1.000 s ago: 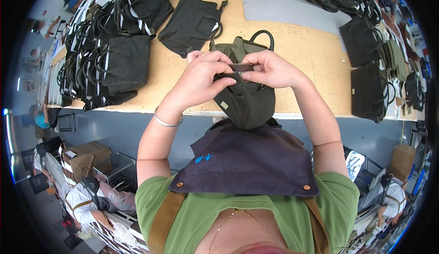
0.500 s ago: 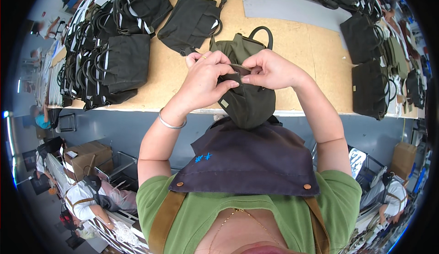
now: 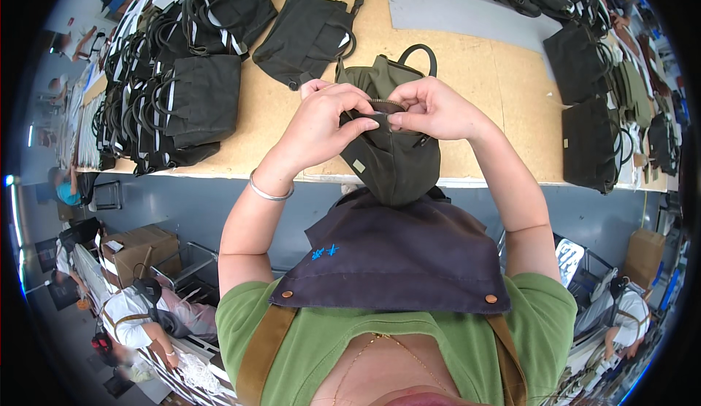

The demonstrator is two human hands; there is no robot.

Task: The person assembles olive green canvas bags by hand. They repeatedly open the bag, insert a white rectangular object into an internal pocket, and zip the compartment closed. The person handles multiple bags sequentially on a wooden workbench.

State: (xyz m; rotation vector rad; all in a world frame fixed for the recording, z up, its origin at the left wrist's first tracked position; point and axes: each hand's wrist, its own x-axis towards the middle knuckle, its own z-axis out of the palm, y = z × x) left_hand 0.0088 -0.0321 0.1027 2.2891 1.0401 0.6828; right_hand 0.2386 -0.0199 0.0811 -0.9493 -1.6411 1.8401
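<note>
A dark olive bag [image 3: 398, 165] stands at the table's near edge, against my apron, with its black loop handle up at the far side. Its zipper [image 3: 385, 104] gapes in a small curve between my hands. My left hand [image 3: 328, 117] pinches the fabric edge at the zipper's left side, thumb below and fingers above. Opposite it, my right hand [image 3: 431, 110] has thumb and forefinger closed on the right side of the same opening. The fingertips of both hands nearly meet. What lies inside the bag is hidden.
Beyond my left hand a dark flat bag [image 3: 303, 37] lies on the tan tabletop [image 3: 496, 85]. Piles of dark handbags [image 3: 201, 99] fill the left side, and more bags [image 3: 591, 143] stand at the right edge. A co-worker [image 3: 139, 318] sits at lower left near a cardboard box [image 3: 142, 253].
My left hand has shifted slightly left and its fingers have turned. The zipper opening between my hands is spread a little wider. The bag stays in place.
</note>
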